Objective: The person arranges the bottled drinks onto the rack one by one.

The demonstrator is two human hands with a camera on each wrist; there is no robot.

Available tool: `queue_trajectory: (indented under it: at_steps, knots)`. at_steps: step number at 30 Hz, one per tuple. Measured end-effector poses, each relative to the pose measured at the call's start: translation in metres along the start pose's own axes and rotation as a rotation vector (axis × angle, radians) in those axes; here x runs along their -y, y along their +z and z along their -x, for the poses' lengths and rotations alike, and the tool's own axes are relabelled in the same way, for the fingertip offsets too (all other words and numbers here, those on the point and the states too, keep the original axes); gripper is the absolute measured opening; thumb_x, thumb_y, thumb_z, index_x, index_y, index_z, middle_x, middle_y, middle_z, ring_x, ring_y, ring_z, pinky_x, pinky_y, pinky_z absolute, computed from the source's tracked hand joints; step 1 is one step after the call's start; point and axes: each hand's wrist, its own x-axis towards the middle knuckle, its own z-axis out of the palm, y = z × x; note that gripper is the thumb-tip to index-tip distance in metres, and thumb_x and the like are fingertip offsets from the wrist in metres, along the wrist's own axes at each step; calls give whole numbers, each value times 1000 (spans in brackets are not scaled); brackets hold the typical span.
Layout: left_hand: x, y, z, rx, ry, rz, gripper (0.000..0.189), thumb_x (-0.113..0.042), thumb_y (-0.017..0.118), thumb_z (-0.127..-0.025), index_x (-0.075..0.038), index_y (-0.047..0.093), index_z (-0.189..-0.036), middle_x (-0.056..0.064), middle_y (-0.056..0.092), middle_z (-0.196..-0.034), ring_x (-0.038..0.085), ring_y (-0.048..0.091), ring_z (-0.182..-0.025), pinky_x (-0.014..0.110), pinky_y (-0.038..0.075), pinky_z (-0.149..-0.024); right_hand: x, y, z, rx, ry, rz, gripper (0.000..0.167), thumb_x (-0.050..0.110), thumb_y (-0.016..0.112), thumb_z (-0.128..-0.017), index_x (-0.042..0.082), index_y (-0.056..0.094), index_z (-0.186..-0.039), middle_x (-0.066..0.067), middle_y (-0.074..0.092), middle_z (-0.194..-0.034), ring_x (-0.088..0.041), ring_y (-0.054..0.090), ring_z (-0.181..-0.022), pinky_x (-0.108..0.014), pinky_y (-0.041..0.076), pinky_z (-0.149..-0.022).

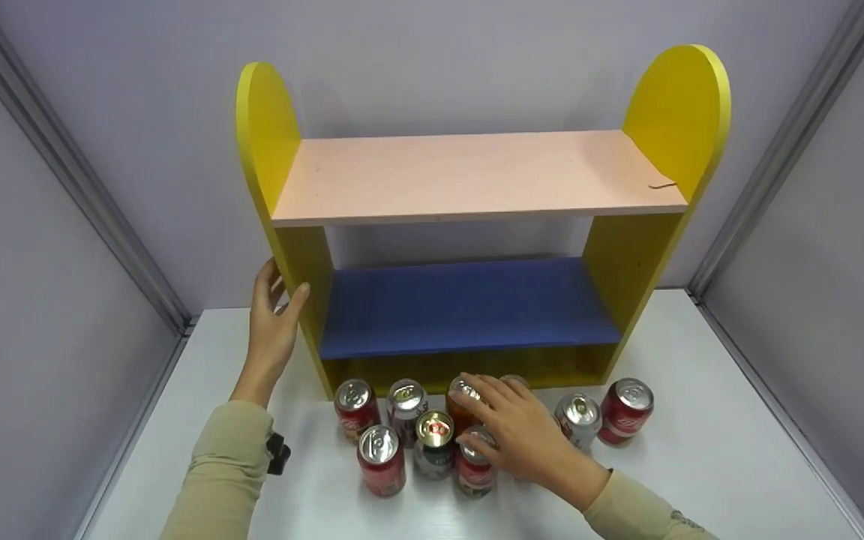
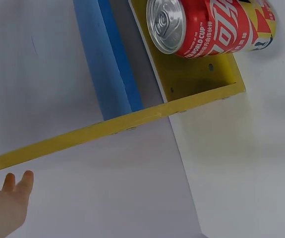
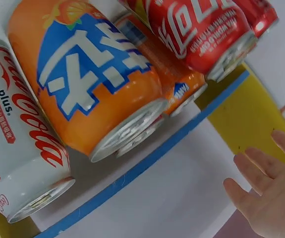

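My left hand [image 1: 274,322] is at the left yellow side panel [image 1: 308,300] of a small shelf unit, thumb by the front edge and fingers outside it. In the left wrist view its fingers look relaxed, a little short of the panel. My right hand [image 1: 518,431] hovers over the drink cans with its fingers spread, partly covering an orange can [image 1: 460,418] and a red can [image 1: 475,474]. In the right wrist view, a large orange can [image 3: 90,74] and a white Coca-Cola plus can [image 3: 21,134] stand near it. Neither hand holds anything.
Around the hands stand red cans [image 1: 382,469], a silver can [image 1: 407,409], a gold-topped dark can [image 1: 433,450], another silver can [image 1: 578,418] and a Coca-Cola can [image 1: 625,414]. Behind them rise the blue shelf [image 1: 469,307] and pink top shelf [image 1: 469,172]. Grey walls enclose the white table [image 1: 709,420].
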Motion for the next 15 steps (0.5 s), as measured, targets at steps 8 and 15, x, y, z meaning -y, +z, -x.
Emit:
queue_trajectory:
  at_steps: [8,15]
  knots:
    - [4,0,1,5,-9,15,68,-27,52,-104,-15,14,-159,13,21,-160,31,28,-145,45,33,-115,3,12,18,99,-91,53,60,51,70,-87,17,59,-135,-8,57,-137,-28,56,-122,-49,49,-98]
    - [13,-2,-2,6,14,0,63,-22,51,-105,-14,18,-158,13,25,-158,31,32,-143,43,35,-114,4,20,29,135,-107,65,56,52,71,-86,17,61,-128,-8,58,-135,-26,58,-119,-46,52,-93]
